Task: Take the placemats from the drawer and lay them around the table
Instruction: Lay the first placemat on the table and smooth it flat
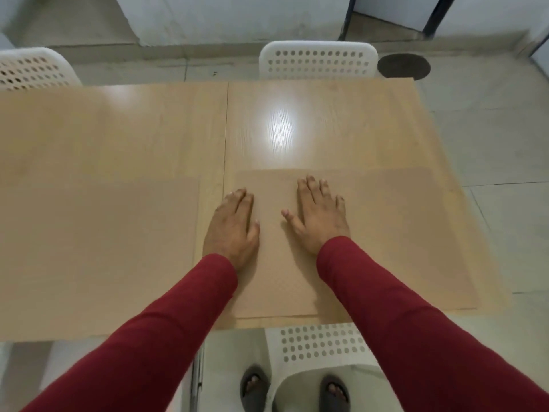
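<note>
A tan placemat (395,233) lies flat on the light wooden table (148,129), near its right front edge. Both hands rest palm-down on it, fingers spread: my left hand (233,227) on the mat's left edge, my right hand (320,215) a little further in. Neither hand grips anything. A second tan placemat (98,248) lies flat on the table's left front part, apart from the first one. The drawer is not in view.
A white perforated chair (318,59) stands at the far side, another (32,66) at the far left. A third white chair (320,343) is tucked in just below the near edge, by my feet. A dark round mat (404,66) lies on the tiled floor.
</note>
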